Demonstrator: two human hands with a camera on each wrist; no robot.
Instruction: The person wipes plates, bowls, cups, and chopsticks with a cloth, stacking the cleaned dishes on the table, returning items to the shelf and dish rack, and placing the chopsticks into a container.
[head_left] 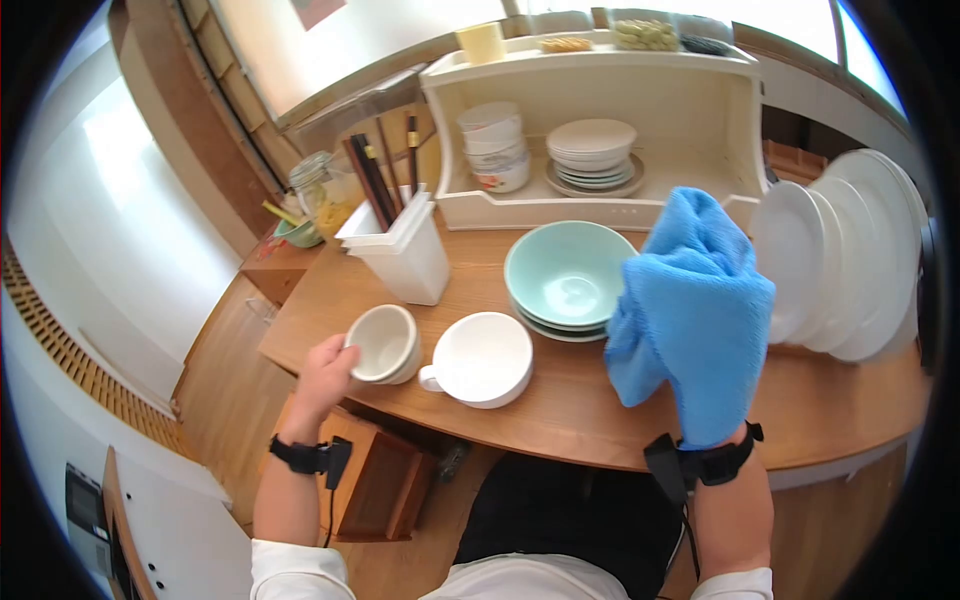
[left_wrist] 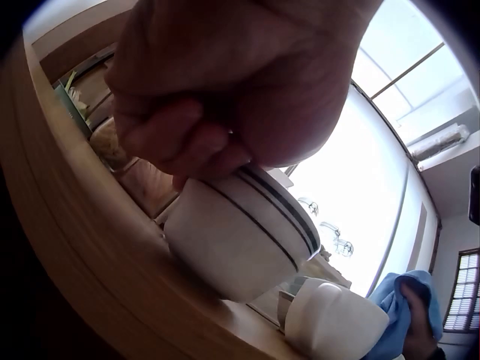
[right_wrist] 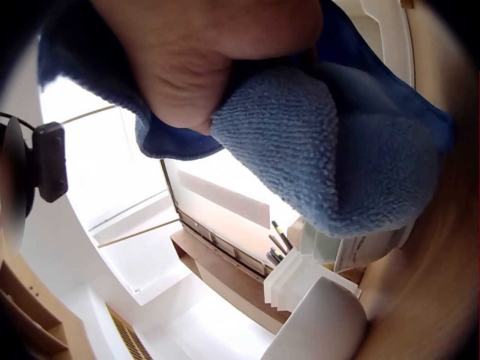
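Observation:
My left hand (head_left: 325, 375) pinches the rim of a small off-white bowl (head_left: 384, 345) near the table's left front edge. Dark bands ring the outside of this bowl (left_wrist: 232, 232) in the left wrist view. Just right of it sits a wide white cup (head_left: 483, 360), its handle pointing left. A fluffy blue cloth (head_left: 700, 300) drapes over my right hand (right_wrist: 217, 60), which grips it; in the head view the cloth hides the fingers. Left of the cloth, close to its edge, is a pale green bowl (head_left: 572, 275) stacked on others.
A white holder (head_left: 402, 260) with chopsticks stands at the back left. Behind, a cream shelf (head_left: 600, 212) carries stacked bowls (head_left: 495, 150) and small plates (head_left: 592, 140). Large white plates (head_left: 850, 250) stand upright at the right. A glass jar (head_left: 325, 200) is at the far left.

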